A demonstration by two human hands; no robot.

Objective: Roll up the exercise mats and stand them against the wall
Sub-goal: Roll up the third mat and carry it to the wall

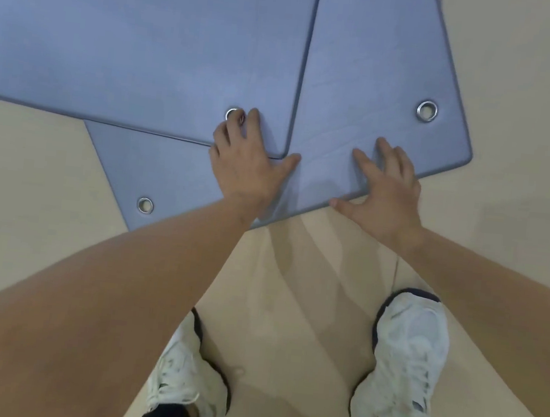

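Two blue mats lie flat and overlapping on the beige floor (532, 99). The upper mat (131, 40) covers part of the lower mat (366, 65). The left hand (247, 164) rests flat, fingers relaxed, on the upper mat's near corner, its fingertips at a metal eyelet (234, 114). The right hand (387, 193) presses with spread fingers on the lower mat's near edge, gripping nothing, its thumb along that edge. White shoes (410, 358) stand on the floor just short of the mats.
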